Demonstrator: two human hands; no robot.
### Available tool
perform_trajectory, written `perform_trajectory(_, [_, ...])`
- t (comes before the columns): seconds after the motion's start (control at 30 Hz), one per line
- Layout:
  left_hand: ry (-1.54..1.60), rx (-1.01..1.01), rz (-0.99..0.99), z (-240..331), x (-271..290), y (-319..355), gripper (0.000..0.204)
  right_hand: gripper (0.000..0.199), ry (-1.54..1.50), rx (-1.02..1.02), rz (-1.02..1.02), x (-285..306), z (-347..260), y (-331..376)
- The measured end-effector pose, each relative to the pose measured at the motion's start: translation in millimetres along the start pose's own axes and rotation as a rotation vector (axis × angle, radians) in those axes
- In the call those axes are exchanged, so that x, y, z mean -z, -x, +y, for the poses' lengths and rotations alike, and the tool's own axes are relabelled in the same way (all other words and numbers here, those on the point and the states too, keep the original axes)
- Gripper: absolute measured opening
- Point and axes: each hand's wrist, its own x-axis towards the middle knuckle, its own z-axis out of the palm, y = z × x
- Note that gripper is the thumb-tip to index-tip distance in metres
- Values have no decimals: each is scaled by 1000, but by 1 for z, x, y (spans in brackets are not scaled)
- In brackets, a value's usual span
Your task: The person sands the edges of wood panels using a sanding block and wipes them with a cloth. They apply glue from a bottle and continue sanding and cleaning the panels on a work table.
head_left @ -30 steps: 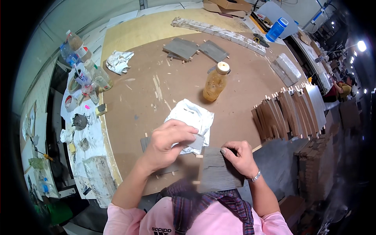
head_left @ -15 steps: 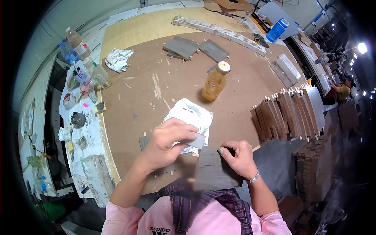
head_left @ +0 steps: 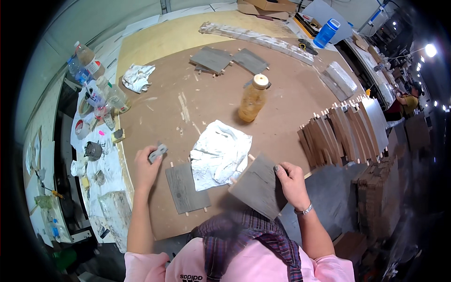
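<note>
My left hand (head_left: 147,165) is closed on a small grey flat piece (head_left: 158,152), over the left part of the table; its exact kind does not show. In my right hand (head_left: 294,184) a dark grey wooden panel (head_left: 260,185) with light dowel pegs on its edges is held tilted at the table's near edge, thumb on top. Another grey pegged panel (head_left: 187,189) lies flat on the table between my hands. Beside it rests a crumpled white cloth (head_left: 221,152), touching or overlapping its edge.
Beyond the cloth stands a bottle of amber liquid (head_left: 252,99). A row of pegged panels (head_left: 337,134) stands at right. More panels (head_left: 212,59) lie farther back. Plastic bottles (head_left: 88,58) and tape (head_left: 81,128) crowd the left edge. A long white-smeared bar (head_left: 256,41) lies at the back.
My left hand has moved left, away from the held panel, with the grey piece in it. The panel in my right hand has turned and tilted. The white cloth and lying panel are now uncovered.
</note>
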Motion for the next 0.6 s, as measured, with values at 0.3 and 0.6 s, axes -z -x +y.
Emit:
perform_trajectory(0.3, [-210, -291, 41, 31, -26, 0, 40, 25, -246, -30, 63, -1, 36, 4])
perform_trajectory(0.6, [-236, -419, -380, 91, -144, -3, 65, 25, -289, -53, 127, -2, 26, 5])
